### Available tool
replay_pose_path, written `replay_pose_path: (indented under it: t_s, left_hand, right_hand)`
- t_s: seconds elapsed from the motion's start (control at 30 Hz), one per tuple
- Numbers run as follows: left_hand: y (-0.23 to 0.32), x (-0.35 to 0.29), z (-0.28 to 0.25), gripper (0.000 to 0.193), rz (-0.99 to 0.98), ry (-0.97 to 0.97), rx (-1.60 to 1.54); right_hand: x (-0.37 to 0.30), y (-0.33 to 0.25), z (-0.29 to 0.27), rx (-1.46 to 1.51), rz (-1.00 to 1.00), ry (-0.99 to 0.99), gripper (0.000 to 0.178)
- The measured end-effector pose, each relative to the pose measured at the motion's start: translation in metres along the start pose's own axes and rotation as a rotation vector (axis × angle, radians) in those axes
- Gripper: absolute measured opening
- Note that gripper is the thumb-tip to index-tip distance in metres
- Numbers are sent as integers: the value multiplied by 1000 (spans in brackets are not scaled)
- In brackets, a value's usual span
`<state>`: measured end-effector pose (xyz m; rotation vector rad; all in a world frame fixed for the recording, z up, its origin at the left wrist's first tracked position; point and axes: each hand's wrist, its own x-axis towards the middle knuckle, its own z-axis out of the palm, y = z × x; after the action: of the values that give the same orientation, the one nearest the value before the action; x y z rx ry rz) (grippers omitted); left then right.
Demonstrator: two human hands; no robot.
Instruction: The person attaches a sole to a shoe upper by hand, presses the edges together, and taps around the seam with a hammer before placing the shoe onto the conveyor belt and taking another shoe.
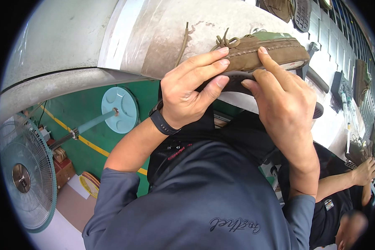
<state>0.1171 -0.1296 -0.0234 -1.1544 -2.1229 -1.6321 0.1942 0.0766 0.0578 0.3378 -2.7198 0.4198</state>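
Note:
A brown shoe (275, 49) with tied laces and a green patch lies on its side at the table's edge. Along its near side runs a dark sole (236, 80), whose far right end stands away from the shoe behind my right hand. My left hand (187, 85) is closed on the shoe and sole, two fingers on the brown upper and the thumb by the sole's edge. With its index fingertip on the stitched seam, my right hand (285, 98) pinches the sole between thumb and bent fingers.
The worktable (162, 37) carries a loose lace (182, 45), a hammer-like tool (314, 52), a black box (341, 88) and more shoes (279, 9). To the right, a co-worker's hand (366, 171) is near another shoe. A standing fan (27, 173) is at the left.

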Motion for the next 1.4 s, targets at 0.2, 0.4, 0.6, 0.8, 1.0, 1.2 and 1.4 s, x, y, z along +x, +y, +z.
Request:
replay_pose_path:
  t_s: [0.2, 0.4, 0.6, 0.8, 1.0, 1.2, 1.4]
  left_hand:
    - [-2, 9, 3, 39, 93, -33, 40]
    - [6, 15, 6, 28, 94, -16, 81]
    - [27, 68, -11, 25, -415, -383, 12]
    - [-18, 158, 79, 79, -47, -575, 74]
    - [-35, 169, 98, 77, -262, -654, -340]
    - [30, 174, 36, 66, -13, -266, -500]
    - [43, 152, 10, 53, 168, -127, -177]
  right_hand:
    - [1, 1, 4, 9, -12, 30, 24]
    - [2, 0, 5, -8, -14, 51, 24]
    - [-4, 11, -24, -63, 122, -96, 27]
    - [-48, 50, -84, 3, 389, -236, 36]
    - [-33, 28, -93, 717, 536, 161, 25]
    - [-2, 11, -46, 979, 356, 798, 52]
    - [-14, 2, 5, 497, 23, 690, 73]
